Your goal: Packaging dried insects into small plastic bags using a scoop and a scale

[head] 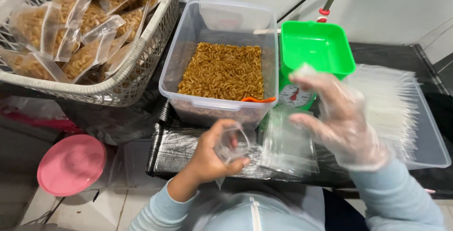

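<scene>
**Holding an empty pouch in front of the snack box**

Pinching a small clear plastic pouch (232, 145) between thumb and curled fingers, the bare left hand (212, 153) keeps it just in front of the body, at the near edge of the black work surface (172, 153). The pouch looks empty. The right hand (337, 117) wears a thin transparent glove; its fingers are spread wide and it holds nothing that I can make out (it is blurred, so a fine film between the fingers cannot be excluded). Just below and between both hands lies another flat clear bag (288, 146) on the surface.

Behind the left hand stands a clear plastic box (219, 56), about a third full with brown spiral-shaped snacks (222, 70), and an orange scoop handle (258, 100) leans at its near wall. To the right of it is a scale with a green tray (317, 47), and the tray is empty. Further right, a shallow clear tray (432, 146) carries a stack of unused bags (387, 99).

At the far left, a white basket (141, 51) already contains many filled pouches (80, 28) of the same snack. A pink lid (71, 165) lies on the floor below.

Judging from this, much of the packing is done, yet snacks remain in the box and many bags remain unused; the pouch in hand is not yet filled.
</scene>
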